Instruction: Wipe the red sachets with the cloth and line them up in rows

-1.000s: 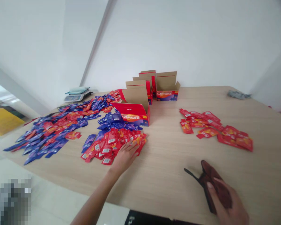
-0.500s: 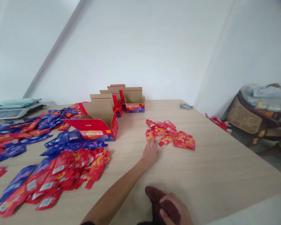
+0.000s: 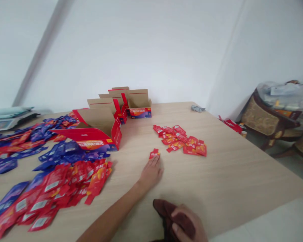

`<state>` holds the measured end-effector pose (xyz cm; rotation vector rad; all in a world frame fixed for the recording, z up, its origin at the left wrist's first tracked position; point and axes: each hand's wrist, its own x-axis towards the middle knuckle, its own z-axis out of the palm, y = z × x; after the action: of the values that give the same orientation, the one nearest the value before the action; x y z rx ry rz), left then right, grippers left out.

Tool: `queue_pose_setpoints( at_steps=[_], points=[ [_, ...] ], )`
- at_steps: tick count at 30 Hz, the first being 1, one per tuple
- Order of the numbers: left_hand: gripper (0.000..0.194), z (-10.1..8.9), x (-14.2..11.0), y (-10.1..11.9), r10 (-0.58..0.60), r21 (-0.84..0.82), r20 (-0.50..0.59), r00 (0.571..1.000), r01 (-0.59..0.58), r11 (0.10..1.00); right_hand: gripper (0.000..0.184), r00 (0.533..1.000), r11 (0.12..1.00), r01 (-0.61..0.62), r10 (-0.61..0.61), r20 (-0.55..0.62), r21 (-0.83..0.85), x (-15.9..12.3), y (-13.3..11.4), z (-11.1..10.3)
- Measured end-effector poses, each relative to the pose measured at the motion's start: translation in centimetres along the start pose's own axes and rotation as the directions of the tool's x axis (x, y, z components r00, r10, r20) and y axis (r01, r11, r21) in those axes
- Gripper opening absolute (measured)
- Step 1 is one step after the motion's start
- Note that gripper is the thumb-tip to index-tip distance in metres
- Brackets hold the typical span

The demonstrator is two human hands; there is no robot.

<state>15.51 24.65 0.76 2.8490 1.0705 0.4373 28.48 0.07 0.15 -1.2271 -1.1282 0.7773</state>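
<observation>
My left hand (image 3: pixel 151 170) reaches to the middle of the table, its fingers close together and pressed on the lower part of a small red sachet (image 3: pixel 154 153). The sachet lies on the tabletop; its lower end is hidden under my fingertips. Beyond it to the right lies a loose group of red sachets (image 3: pixel 178 136). At the bottom of the view my right hand (image 3: pixel 188 223) is closed around a dark brown cloth (image 3: pixel 166 209), which looks bunched up.
Left are piles of red sachets (image 3: pixel 63 181) and blue sachets (image 3: pixel 63 151). An open red carton (image 3: pixel 98 136) stands behind them, with several more cartons (image 3: pixel 139 112) beyond. A scale (image 3: pixel 8 122) sits far left. A crumpled grey scrap (image 3: pixel 198 108) lies near the far right corner; a chair (image 3: pixel 262 114) stands right.
My left hand has slid toward me and leftward, bringing one red sachet away from the group. My right hand keeps its hold on the cloth. The view has shifted slightly.
</observation>
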Motion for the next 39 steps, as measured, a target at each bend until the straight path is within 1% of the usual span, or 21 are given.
queue_pose_setpoints(
  at_steps=[2, 4, 5, 7, 9, 12, 16, 20, 23, 25, 27, 28, 29, 30, 31, 32, 33, 34, 35, 36, 39],
  points=[
    [0.059, -1.5, -5.1, 0.6, 0.044, -0.022, 0.023, 0.999, -0.044, 0.999, 0.028, 0.998, 0.996, -0.058, 0.059, -0.006, 0.068, -0.2, -0.7, -0.7],
    [0.061, -3.1, -10.3, 1.7, 0.086, -0.064, 0.01, 0.996, -0.085, 0.994, 0.027, 0.994, 0.984, -0.114, 0.113, 0.012, 0.135, -0.3, -1.1, -1.4],
    [0.061, -4.0, -12.7, 2.4, 0.085, -0.088, -0.012, 0.996, -0.086, 0.992, 0.028, 0.991, 0.978, -0.134, 0.132, 0.022, 0.16, -0.3, -1.2, -1.6],
    [0.056, -5.6, -16.8, 3.7, 0.037, -0.11, -0.05, 0.998, -0.042, 0.993, 0.028, 0.989, 0.972, -0.151, 0.147, 0.033, 0.182, -0.2, -1.3, -2.0],
    [0.049, -6.7, -19.8, 4.7, 0.013, -0.096, -0.067, 0.998, -0.02, 0.995, 0.028, 0.991, 0.977, -0.135, 0.132, 0.028, 0.163, -0.1, -1.3, -2.2],
    [0.044, -7.5, -22.7, 5.5, 0.027, -0.026, -0.072, 0.997, -0.029, 0.999, 0.026, 0.995, 0.991, -0.096, 0.095, 0.012, 0.092, 0.0, -1.3, -2.2],
    [0.049, -7.7, -25.7, 5.8, 0.061, 0.081, -0.053, 0.997, -0.056, 0.995, 0.03, 0.993, 0.995, -0.1, 0.101, -0.059, 0.019, 0.0, -0.9, -2.2],
    [0.049, -7.7, -29.0, 6.5, 0.05, 0.055, -0.041, 0.998, -0.048, 0.997, 0.033, 0.978, 0.995, -0.103, 0.101, -0.183, -0.005, 0.5, -0.7, -1.9],
    [0.047, -7.4, -30.6, 6.9, 0.079, 0.001, -0.067, 0.995, -0.079, 0.997, 0.031, 0.945, 0.997, -0.063, 0.047, -0.325, -0.037, 1.6, -2.4, -0.8],
    [0.042, -7.0, -30.9, 6.8, 0.103, -0.024, -0.088, 0.991, -0.105, 0.994, 0.029, 0.933, 0.996, 0.004, -0.035, -0.359, -0.088, 2.4, -4.5, 0.7],
    [0.038, -6.8, -30.9, 6.4, 0.108, -0.038, -0.117, 0.987, -0.113, 0.993, 0.028, 0.944, 0.978, 0.089, -0.144, -0.297, -0.19, 3.0, -6.6, 2.8],
    [0.037, -6.7, -30.8, 6.2, 0.104, -0.043, -0.13, 0.986, -0.111, 0.993, 0.028, 0.953, 0.955, 0.145, -0.206, -0.224, -0.261, 3.0, -7.4, 4.1],
    [0.036, -6.6, -30.8, 5.9, 0.1, -0.046, -0.139, 0.985, -0.107, 0.993, 0.026, 0.956, 0.918, 0.212, -0.265, -0.123, -0.335, 3.0, -8.0, 5.5],
    [0.036, -6.6, -30.7, 5.7, 0.097, -0.049, -0.144, 0.985, -0.105, 0.993, 0.026, 0.949, 0.867, 0.293, -0.316, 0.009, -0.403, 2.8, -8.3, 6.9],
    [0.036, -6.6, -30.7, 5.5, 0.097, -0.052, -0.143, 0.985, -0.105, 0.993, 0.025, 0.922, 0.804, 0.386, -0.351, 0.163, -0.453, 2.5, -8.3, 8.4],
    [0.036, -6.7, -30.7, 5.3, 0.1, -0.055, -0.136, 0.986, -0.108, 0.993, 0.023, 0.876, 0.735, 0.479, -0.368, 0.311, -0.479, 2.2, -7.9, 9.7],
    [0.036, -6.8, -30.7, 5.1, 0.104, -0.058, -0.128, 0.986, -0.112, 0.992, 0.022, 0.824, 0.673, 0.556, -0.368, 0.432, -0.488, 1.9, -7.4, 10.9],
    [0.037, -6.8, -30.7, 5.0, 0.108, -0.061, -0.121, 0.987, -0.116, 0.991, 0.021, 0.776, 0.621, 0.614, -0.361, 0.517, -0.488, 1.7, -6.7, 11.8],
    [0.038, -6.9, -30.7, 4.9, 0.114, -0.065, -0.117, 0.987, -0.122, 0.99, 0.02, 0.743, 0.582, 0.651, -0.355, 0.567, -0.488, 1.6, -6.0, 12.5],
    [0.039, -6.9, -30.7, 4.7, 0.123, -0.068, -0.115, 0.986, -0.131, 0.989, 0.019, 0.727, 0.553, 0.67, -0.352, 0.59, -0.496, 1.7, -5.3, 12.9],
    [0.04, -6.8, -30.6, 4.3, 0.164, -0.061, -0.115, 0.98, -0.172, 0.983, 0.021, 0.736, 0.504, 0.669, -0.347, 0.581, -0.546, 2.9, -3.6, 12.8]
  ],
)
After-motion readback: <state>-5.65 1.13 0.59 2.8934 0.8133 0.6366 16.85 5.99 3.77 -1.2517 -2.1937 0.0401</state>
